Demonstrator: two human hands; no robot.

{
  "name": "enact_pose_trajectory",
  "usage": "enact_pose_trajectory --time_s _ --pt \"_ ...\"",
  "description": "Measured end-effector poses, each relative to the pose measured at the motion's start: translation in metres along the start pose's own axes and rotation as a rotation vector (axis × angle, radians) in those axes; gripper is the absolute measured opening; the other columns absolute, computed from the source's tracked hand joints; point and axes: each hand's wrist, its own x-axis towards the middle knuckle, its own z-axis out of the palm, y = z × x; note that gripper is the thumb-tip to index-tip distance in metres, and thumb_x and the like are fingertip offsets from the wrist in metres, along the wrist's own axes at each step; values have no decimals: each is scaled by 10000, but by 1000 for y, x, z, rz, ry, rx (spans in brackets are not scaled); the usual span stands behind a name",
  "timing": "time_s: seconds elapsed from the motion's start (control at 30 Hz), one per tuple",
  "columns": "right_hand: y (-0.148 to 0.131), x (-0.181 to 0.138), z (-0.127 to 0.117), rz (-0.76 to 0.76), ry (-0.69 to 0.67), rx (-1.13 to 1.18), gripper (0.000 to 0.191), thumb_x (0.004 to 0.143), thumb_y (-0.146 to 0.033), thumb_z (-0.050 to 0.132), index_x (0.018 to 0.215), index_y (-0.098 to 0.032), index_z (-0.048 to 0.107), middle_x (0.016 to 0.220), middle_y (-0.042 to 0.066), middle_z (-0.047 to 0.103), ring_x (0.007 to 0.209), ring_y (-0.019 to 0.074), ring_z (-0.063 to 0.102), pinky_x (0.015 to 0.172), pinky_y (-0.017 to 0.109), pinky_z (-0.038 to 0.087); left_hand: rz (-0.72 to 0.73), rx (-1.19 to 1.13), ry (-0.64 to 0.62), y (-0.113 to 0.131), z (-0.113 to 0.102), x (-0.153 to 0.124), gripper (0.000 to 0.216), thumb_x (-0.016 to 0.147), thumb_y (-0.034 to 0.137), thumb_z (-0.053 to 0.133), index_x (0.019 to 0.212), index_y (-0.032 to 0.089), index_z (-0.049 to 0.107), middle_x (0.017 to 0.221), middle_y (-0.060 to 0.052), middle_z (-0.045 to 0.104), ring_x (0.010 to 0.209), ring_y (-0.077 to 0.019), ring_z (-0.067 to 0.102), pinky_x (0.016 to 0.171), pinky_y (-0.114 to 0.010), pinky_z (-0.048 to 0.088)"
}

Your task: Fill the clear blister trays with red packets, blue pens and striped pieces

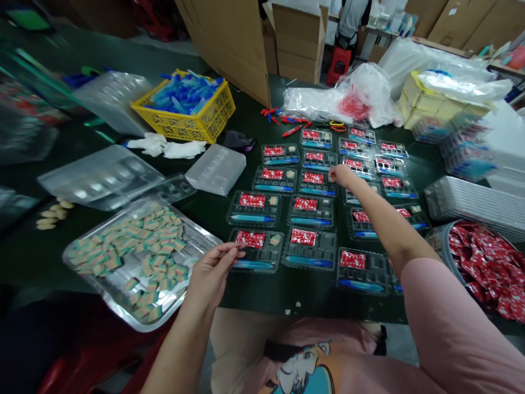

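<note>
My right hand (pixel 342 175) reaches over the rows of clear plastic trays, its fingertips pinched at the upper right corner of one tray (pixel 318 185). A small pale block (pixel 330 177) shows at those fingertips. Near the front, my left hand (pixel 215 269) is closed in a pinch beside another tray (pixel 266 266); whatever its fingers hold is hidden. Each nearby tray carries a red patterned packet (pixel 303 237) and a blue pen-like tool (pixel 308 261). Some have a pale block (pixel 275 240) in the upper right compartment. Left of my left hand, a metal tray (pixel 110 298) holds many striped green-and-beige blocks (pixel 158 251).
A yellow basket (pixel 180 127) of blue pen-like tools stands at the back left. White gloves (pixel 184 149) and a frosted plastic box (pixel 217 168) lie before it. At right are a tub (pixel 445 246) of red packets and stacked clear trays (pixel 471 205). Scissors (pixel 337 126) lie behind.
</note>
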Motion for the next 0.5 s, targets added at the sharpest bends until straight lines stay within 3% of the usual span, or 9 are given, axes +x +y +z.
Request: enact_pose_trajectory --time_s 0.17,0.33,0.5 --pt "0 -2 12 27 71 -36 264 854 -149 561 1057 -166 728 1033 104 737 915 178 673 776 232 454 8 3 -12 -2 0 -2 384 528 418 891 797 190 736 887 -45 739 719 -135 649 591 -192 492" --pt "-1 -5 13 11 45 -83 255 855 -120 551 1021 -174 737 1036 119 735 947 198 674 793 242 455 14 -1 -23 -7 -5 -4 355 566 402 877 815 186 745 873 -45 736 720 -130 645 616 -191 496" --pt "1 -10 17 -70 37 -145 300 872 -60 485 1063 -95 714 1004 199 724 965 265 676 808 306 462 60 -32 104 0 -23 -11 360 559 417 880 796 183 744 848 -35 736 708 -107 640 615 -160 474"
